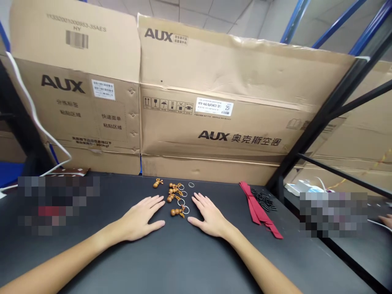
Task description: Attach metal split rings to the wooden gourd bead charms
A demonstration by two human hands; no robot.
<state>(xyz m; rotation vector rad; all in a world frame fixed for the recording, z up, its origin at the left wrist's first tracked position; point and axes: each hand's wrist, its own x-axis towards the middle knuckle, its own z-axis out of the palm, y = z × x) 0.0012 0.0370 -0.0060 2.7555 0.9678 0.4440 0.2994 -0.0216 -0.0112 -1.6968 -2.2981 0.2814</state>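
My left hand (141,218) lies flat on the black tabletop (171,265), fingers stretched forward and thumb out, holding nothing. Mirroring it, my right hand (210,216) also rests flat with its fingers extended and nothing in it. Between and just beyond them are several small brown gourd-shaped keychains (176,212) with cords and metal rings. Farther back, one gourd charm (157,183) shows a cord but no ring that I can make out. A loose metal ring (191,184) lies beyond my right fingertips.
Red ribbon strips (260,210) and a pile of black rings or clips (265,200) lie to the right. Cardboard panels (245,81) stand upright along the back edge. A black metal frame (315,122) rises at right; a white cable (33,110) hangs at left. Another person's hand (386,220) shows at far right.
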